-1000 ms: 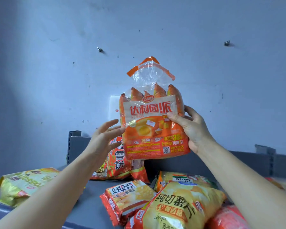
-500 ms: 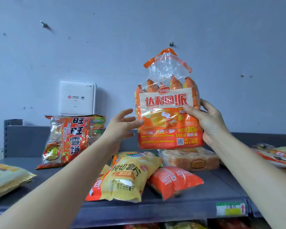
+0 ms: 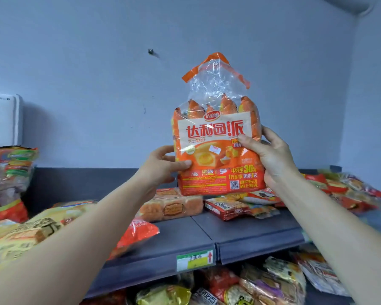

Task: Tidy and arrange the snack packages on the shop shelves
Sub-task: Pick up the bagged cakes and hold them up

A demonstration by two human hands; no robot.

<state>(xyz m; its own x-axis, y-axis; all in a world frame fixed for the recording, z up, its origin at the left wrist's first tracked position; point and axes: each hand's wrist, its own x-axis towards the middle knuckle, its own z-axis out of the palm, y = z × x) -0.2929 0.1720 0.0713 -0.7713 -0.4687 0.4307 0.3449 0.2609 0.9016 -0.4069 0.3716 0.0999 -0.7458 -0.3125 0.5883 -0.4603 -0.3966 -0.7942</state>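
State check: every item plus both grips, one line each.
pie bag: upright, held in the air above the shelf
left grip: pinches pie bag's left edge, thumb in front
right grip: curled round pie bag's right side
bread pack: lying flat on shelf
red pouch: lying near shelf's front edge

white box [image 3: 2,119] on the wall runs off the left edge; yellow bag [image 3: 20,234] is pure blur; shelf tag [image 3: 195,259] unreadable
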